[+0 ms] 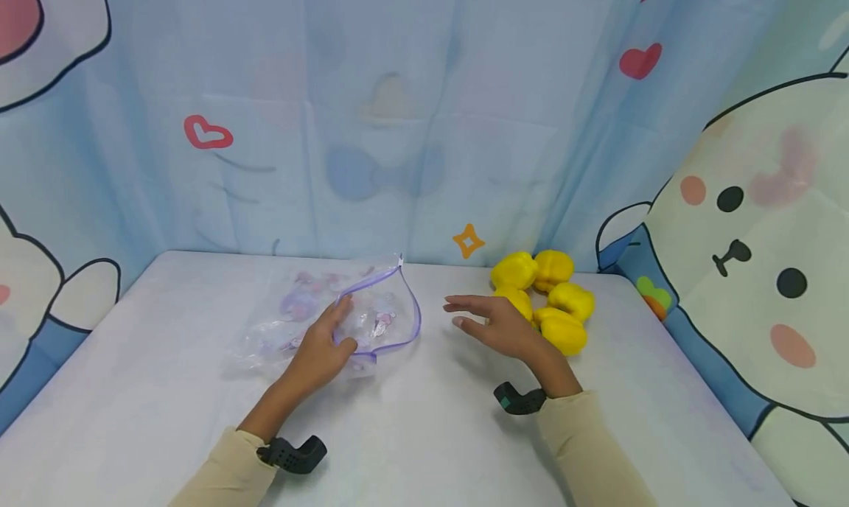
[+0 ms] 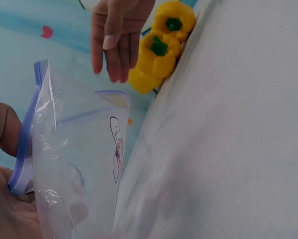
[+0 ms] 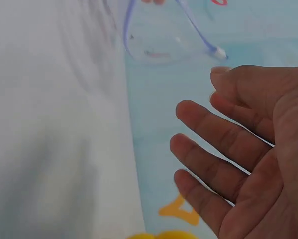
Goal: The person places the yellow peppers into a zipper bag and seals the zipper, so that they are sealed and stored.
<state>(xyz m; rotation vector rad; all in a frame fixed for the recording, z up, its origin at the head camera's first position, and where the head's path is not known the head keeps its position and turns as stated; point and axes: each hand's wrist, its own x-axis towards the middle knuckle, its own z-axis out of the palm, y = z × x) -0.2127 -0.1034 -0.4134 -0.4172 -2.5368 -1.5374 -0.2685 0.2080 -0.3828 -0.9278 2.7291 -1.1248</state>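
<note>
A clear plastic zip bag [image 1: 278, 341] with a purple zip edge and printed pictures lies on the table, its mouth spread wide toward the right. My left hand [image 1: 321, 352] grips the near side of its mouth, thumb on one side and fingers on the other. To the right of the mouth, my right hand [image 1: 507, 330] hovers over the table with nothing in it. Its fingers [image 3: 213, 129] are loosely extended and a little apart. Just beyond that hand sit several yellow bell peppers [image 1: 514, 271]; green stems show in the left wrist view.
The white-covered table [image 1: 431, 433] reaches back to a light blue printed curtain [image 1: 371, 87], which also hangs along both sides. Dark wrist cameras are strapped at both wrists, over or beside beige sleeves [image 1: 228, 466].
</note>
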